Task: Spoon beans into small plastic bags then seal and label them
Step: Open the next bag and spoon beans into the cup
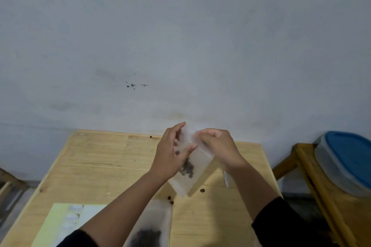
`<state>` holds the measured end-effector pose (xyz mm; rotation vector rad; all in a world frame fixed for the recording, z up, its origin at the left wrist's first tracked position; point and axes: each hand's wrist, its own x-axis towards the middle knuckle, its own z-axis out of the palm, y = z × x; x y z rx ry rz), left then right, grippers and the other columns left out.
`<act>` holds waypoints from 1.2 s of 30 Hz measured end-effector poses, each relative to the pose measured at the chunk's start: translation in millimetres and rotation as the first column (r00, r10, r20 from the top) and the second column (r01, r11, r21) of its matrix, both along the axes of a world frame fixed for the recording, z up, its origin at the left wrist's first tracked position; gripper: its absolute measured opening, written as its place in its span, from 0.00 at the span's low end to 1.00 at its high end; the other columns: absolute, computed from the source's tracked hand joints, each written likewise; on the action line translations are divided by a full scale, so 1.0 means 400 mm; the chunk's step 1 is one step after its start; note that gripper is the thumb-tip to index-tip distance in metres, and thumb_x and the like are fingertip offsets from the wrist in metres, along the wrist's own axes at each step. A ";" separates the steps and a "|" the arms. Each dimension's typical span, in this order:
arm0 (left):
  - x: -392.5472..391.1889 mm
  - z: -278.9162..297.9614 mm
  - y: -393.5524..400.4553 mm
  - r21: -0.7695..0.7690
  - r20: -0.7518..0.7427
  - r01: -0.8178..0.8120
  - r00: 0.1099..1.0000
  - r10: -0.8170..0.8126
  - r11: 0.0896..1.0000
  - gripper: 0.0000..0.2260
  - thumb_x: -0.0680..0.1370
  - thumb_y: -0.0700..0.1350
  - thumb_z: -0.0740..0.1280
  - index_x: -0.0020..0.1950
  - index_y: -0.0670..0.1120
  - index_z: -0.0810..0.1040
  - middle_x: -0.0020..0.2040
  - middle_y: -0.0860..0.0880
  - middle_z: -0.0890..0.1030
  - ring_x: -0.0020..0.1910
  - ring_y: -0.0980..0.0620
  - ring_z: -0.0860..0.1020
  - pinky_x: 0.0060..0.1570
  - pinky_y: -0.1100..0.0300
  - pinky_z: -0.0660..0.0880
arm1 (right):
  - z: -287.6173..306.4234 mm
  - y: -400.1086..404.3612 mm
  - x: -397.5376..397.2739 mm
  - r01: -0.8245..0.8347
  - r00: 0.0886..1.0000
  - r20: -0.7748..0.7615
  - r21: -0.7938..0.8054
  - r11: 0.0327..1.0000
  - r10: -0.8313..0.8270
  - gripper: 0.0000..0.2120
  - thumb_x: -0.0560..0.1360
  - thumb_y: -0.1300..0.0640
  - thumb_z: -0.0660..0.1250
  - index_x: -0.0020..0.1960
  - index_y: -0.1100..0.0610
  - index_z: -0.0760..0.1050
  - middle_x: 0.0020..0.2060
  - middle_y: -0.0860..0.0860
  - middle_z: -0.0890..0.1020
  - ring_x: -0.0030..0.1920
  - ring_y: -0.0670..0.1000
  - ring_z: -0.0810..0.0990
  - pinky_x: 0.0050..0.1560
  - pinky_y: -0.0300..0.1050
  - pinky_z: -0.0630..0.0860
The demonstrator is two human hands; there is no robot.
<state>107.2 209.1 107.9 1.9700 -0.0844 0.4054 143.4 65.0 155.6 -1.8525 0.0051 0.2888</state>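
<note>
Head view: both hands hold a small plastic bag (pixel 190 168) of dark beans (pixel 187 168) above a wooden table (pixel 96 158). The left hand (pixel 170 154) grips its left edge; the right hand (pixel 217 147) pinches the mouth. The bag's long axis slants down toward the person, mouth uppermost between the fingertips, likely ready for sealing.

No text can be read; the label sheet (pixel 66 220) shows only blurred marks.
</note>
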 end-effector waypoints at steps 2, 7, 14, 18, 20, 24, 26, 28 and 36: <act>-0.012 0.015 0.006 -0.067 0.002 -0.063 0.998 0.063 0.996 0.23 0.71 0.53 0.72 0.63 0.59 0.67 0.50 0.57 0.74 0.48 0.61 0.73 0.46 0.76 0.67 | 0.008 0.006 -0.011 -0.011 1.000 -0.007 -0.009 1.000 0.011 0.15 0.66 0.41 0.70 0.43 0.50 0.83 0.43 0.52 0.85 0.49 0.53 0.83 0.53 0.51 0.77; -0.049 0.029 0.036 -0.280 -0.030 -0.187 0.982 0.186 0.942 0.18 0.76 0.43 0.68 0.60 0.61 0.68 0.42 0.53 0.75 0.44 0.59 0.76 0.45 0.75 0.69 | 0.002 0.013 -0.080 0.048 0.997 0.042 0.304 0.952 -0.063 0.10 0.74 0.54 0.69 0.54 0.49 0.79 0.46 0.51 0.85 0.49 0.49 0.83 0.53 0.44 0.78; -0.095 0.039 0.080 -0.215 -0.009 -0.077 0.997 0.076 0.974 0.13 0.79 0.43 0.63 0.57 0.61 0.72 0.37 0.51 0.74 0.33 0.59 0.71 0.37 0.71 0.68 | -0.005 0.048 -0.136 0.119 0.961 0.214 0.254 0.960 -0.175 0.09 0.73 0.65 0.68 0.46 0.52 0.76 0.39 0.51 0.82 0.38 0.46 0.81 0.47 0.44 0.77; -0.102 0.050 0.113 -0.186 -0.045 0.018 0.999 -0.027 0.982 0.08 0.78 0.42 0.66 0.51 0.55 0.79 0.39 0.58 0.80 0.35 0.63 0.75 0.38 0.71 0.68 | 0.001 0.057 -0.141 0.078 0.969 0.215 0.218 0.973 -0.126 0.08 0.71 0.64 0.71 0.41 0.51 0.82 0.38 0.47 0.83 0.38 0.43 0.80 0.44 0.38 0.75; -0.108 0.060 0.121 -0.193 -0.054 0.018 0.998 -0.029 0.981 0.07 0.77 0.41 0.67 0.50 0.53 0.81 0.34 0.59 0.79 0.32 0.65 0.73 0.36 0.73 0.67 | 0.002 0.062 -0.146 0.079 0.973 0.195 0.215 0.973 -0.122 0.08 0.70 0.64 0.72 0.41 0.51 0.82 0.36 0.46 0.83 0.36 0.43 0.80 0.43 0.36 0.74; -0.125 0.070 0.130 -0.248 -0.079 -0.008 0.997 -0.012 0.969 0.05 0.75 0.41 0.69 0.47 0.49 0.83 0.32 0.64 0.79 0.31 0.68 0.73 0.35 0.76 0.66 | 0.004 0.076 -0.158 0.091 0.977 0.165 0.233 0.968 -0.131 0.07 0.69 0.63 0.73 0.39 0.51 0.82 0.34 0.46 0.83 0.36 0.44 0.80 0.43 0.38 0.75; -0.129 0.069 0.132 -0.261 -0.084 -0.021 0.996 -0.001 0.965 0.05 0.75 0.42 0.70 0.46 0.52 0.83 0.39 0.63 0.82 0.39 0.67 0.78 0.42 0.74 0.71 | 0.004 0.087 -0.165 0.105 0.975 0.167 0.233 0.967 -0.146 0.07 0.69 0.63 0.73 0.38 0.52 0.82 0.33 0.47 0.82 0.35 0.44 0.79 0.43 0.38 0.75; -0.134 0.066 0.129 -0.255 -0.082 -0.043 0.996 0.023 0.966 0.06 0.75 0.42 0.70 0.46 0.53 0.83 0.44 0.61 0.83 0.46 0.65 0.79 0.49 0.71 0.73 | 0.004 0.099 -0.171 0.132 0.969 0.169 0.257 0.957 -0.179 0.08 0.69 0.65 0.72 0.38 0.53 0.81 0.34 0.49 0.82 0.34 0.44 0.78 0.42 0.39 0.75; -0.147 0.064 0.145 -0.249 -0.124 -0.056 0.992 0.025 0.967 0.07 0.75 0.41 0.69 0.46 0.53 0.83 0.38 0.57 0.83 0.37 0.65 0.78 0.40 0.74 0.69 | -0.003 0.135 -0.188 0.108 0.976 0.168 0.164 0.981 -0.135 0.06 0.69 0.60 0.73 0.39 0.50 0.82 0.37 0.43 0.83 0.41 0.44 0.79 0.49 0.43 0.77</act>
